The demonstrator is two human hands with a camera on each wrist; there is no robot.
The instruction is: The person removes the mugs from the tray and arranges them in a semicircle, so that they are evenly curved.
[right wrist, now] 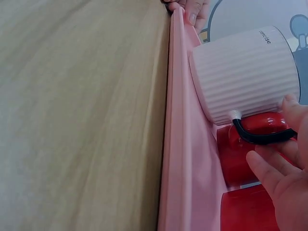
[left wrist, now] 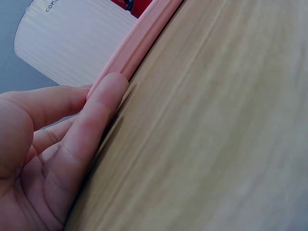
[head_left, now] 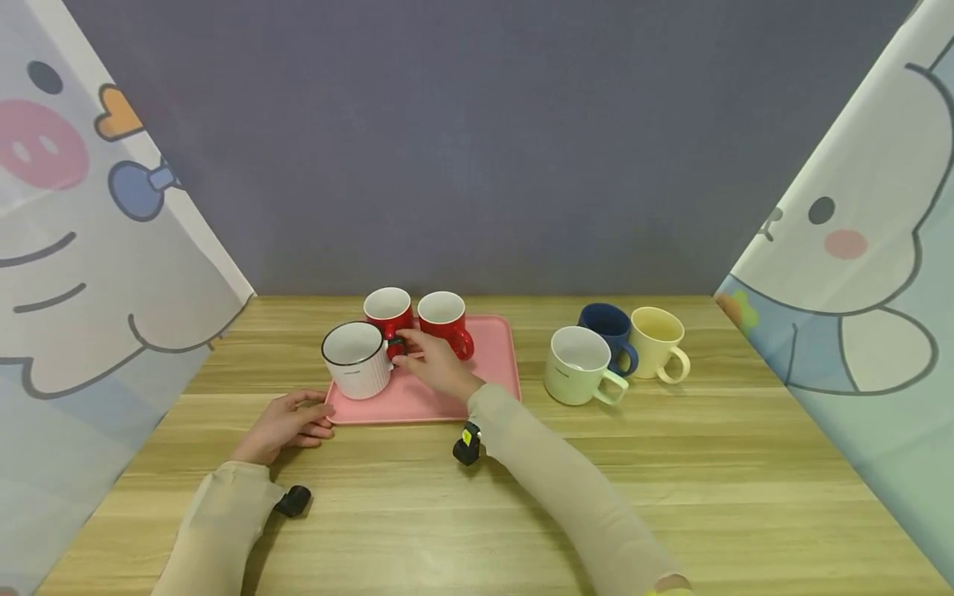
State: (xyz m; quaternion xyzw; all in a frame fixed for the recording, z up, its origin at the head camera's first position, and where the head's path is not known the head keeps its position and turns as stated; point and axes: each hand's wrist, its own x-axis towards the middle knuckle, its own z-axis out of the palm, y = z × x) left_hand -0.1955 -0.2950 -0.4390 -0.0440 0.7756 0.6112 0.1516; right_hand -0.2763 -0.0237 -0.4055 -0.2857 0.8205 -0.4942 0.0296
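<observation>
A white ribbed mug [head_left: 356,364] with a dark rim and black handle [right wrist: 262,138] stands at the left end of the pink tray [head_left: 492,364]. My right hand [head_left: 436,364] holds that mug at its handle, thumb by the rim and fingers around the handle. Two red mugs are on the tray behind it: one red mug [head_left: 389,308] is partly covered by the white one, and another red mug [head_left: 442,319] is just past my right hand. My left hand [head_left: 286,424] pinches the tray's near left corner, fingertips [left wrist: 113,86] on the rim.
Right of the tray stand a pale green mug [head_left: 574,372], a dark blue mug [head_left: 607,327] and a yellow mug [head_left: 656,335], close together. All rest on a wooden table [head_left: 417,513]. A grey partition [head_left: 477,149] rises behind, with printed cloths at both sides.
</observation>
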